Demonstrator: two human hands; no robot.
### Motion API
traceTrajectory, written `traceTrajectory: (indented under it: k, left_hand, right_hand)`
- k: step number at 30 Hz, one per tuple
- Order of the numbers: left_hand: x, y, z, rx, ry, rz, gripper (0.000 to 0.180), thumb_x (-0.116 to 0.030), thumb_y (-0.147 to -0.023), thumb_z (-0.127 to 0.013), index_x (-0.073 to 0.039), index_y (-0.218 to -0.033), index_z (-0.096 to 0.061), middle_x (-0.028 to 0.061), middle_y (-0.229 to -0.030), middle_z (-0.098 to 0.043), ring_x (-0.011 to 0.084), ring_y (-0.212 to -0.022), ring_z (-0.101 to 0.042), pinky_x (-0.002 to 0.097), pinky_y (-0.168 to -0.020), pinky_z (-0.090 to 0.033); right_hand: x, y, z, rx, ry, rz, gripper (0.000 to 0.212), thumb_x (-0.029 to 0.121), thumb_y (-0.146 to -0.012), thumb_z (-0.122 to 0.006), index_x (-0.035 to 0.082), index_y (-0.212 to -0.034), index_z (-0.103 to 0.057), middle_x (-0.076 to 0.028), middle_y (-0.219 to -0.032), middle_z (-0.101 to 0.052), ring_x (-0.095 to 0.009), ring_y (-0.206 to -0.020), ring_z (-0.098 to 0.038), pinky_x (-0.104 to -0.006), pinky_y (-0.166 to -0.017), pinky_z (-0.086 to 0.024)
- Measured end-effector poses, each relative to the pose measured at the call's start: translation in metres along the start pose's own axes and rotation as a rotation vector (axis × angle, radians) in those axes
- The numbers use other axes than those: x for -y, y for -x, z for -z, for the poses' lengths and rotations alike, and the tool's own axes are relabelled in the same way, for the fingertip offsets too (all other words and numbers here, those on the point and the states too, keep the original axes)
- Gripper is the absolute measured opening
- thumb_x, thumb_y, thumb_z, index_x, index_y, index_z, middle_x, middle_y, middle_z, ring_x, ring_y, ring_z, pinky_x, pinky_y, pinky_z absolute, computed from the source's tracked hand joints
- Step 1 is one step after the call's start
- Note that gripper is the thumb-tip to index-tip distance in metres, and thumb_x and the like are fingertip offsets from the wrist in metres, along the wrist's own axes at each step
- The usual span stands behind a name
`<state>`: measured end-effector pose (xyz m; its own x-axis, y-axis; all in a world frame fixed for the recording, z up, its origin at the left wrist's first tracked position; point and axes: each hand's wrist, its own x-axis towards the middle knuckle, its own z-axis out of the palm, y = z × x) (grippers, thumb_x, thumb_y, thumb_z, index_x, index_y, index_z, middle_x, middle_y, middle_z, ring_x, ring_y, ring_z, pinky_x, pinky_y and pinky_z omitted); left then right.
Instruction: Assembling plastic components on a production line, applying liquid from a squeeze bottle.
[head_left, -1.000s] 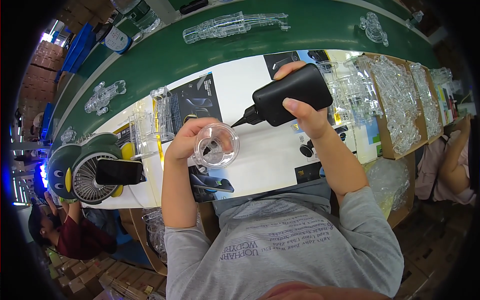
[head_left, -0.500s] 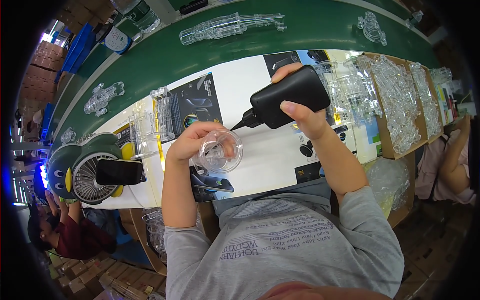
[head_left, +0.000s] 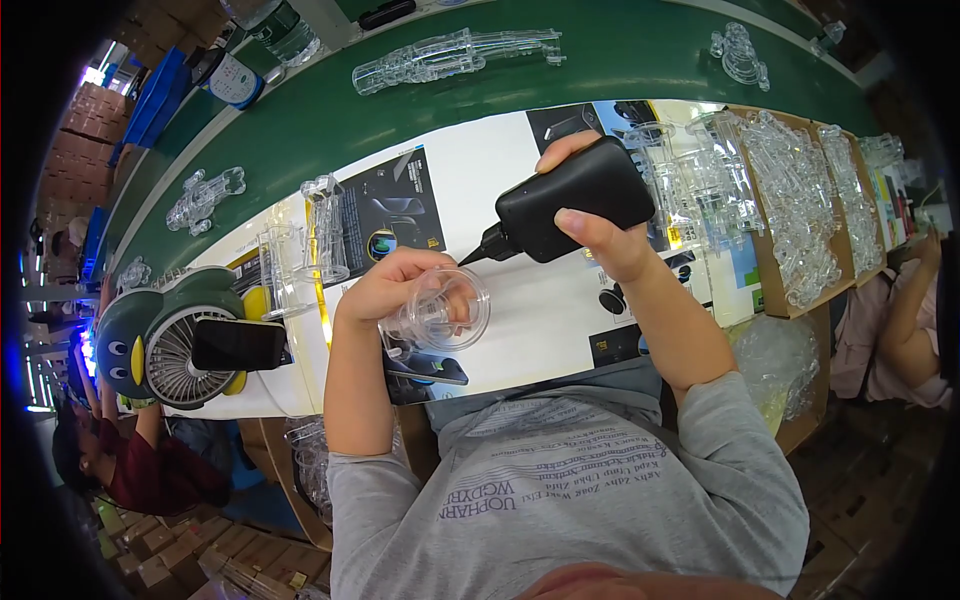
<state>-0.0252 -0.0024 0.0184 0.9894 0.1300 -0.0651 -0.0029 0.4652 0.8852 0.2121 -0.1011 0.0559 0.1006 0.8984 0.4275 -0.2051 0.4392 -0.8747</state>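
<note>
the fingers of our left hand (head_left: pixel 388 287) grip a clear round-rimmed part (head_left: pixel 440 325) above the white sheet (head_left: pixel 540 330); those of our right hand (head_left: pixel 617 245) wrap a black bottle (head_left: pixel 575 200), its nozzle (head_left: pixel 490 244) tilted down just beside the part. outward, a green fan (head_left: pixel 190 290) stands left; clear pieces (head_left: pixel 790 200) lie heaped right.

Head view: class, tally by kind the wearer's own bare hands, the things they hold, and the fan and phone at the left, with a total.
Bare hands: 2 (left hand, right hand)
Black plastic bottle with pointed nozzle: 1
Clear round cup-like plastic piece: 1
Dark green penguin-shaped fan: 1
Black rectangular phone: 1
Total: 6
</note>
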Motion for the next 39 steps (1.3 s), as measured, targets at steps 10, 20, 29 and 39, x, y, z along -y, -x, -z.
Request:
traceTrajectory:
  k: [10,20,29,39]
  left_hand:
    - [-0.0006,-0.0006,-0.0012,-0.02,-0.067,0.042,0.039,-0.028,-0.089,-0.05,0.009,-0.098,-0.056,0.0153,-0.079,-0.063,0.018,-0.071,-0.062,0.0283,-0.065,-0.049]
    - [0.0035,-0.0017,-0.0004,-0.017,-0.05,0.111,0.04,-0.029,-0.087,-0.052,0.009,-0.098,-0.057,0.0134,-0.078,-0.063,0.0152,-0.07,-0.061,0.0261,-0.065,-0.048]
    - [-0.0001,0.0003,-0.0016,-0.026,-0.058,0.065,0.041,-0.03,-0.087,-0.052,0.009,-0.098,-0.056,0.0141,-0.077,-0.063,0.0159,-0.069,-0.061,0.0262,-0.064,-0.048]
    - [-0.0003,0.0017,0.0013,-0.045,-0.087,-0.024,0.042,-0.032,-0.086,-0.053,0.009,-0.095,-0.056,0.0142,-0.077,-0.063,0.0169,-0.069,-0.061,0.0262,-0.063,-0.048]
  right_hand:
    - [0.0034,0.0007,-0.0072,-0.053,0.005,-0.053,0.041,0.014,-0.063,-0.061,0.002,-0.1,-0.049,-0.007,-0.094,-0.049,-0.011,-0.081,-0.051,-0.0231,-0.073,-0.044]
    - [0.0008,0.002,-0.0044,0.014,-0.019,0.013,0.034,0.009,-0.071,-0.062,0.004,-0.103,-0.05,-0.005,-0.096,-0.051,-0.011,-0.085,-0.05,-0.0251,-0.076,-0.042]
    - [-0.0002,0.0018,-0.0044,0.0,-0.037,0.0,0.034,0.011,-0.071,-0.062,0.004,-0.102,-0.05,-0.005,-0.096,-0.051,-0.011,-0.085,-0.05,-0.025,-0.076,-0.042]
    - [-0.0027,-0.0031,-0.0034,-0.142,-0.086,-0.104,0.042,0.017,-0.064,-0.06,0.003,-0.102,-0.048,-0.006,-0.093,-0.05,-0.012,-0.082,-0.052,-0.0245,-0.072,-0.045]
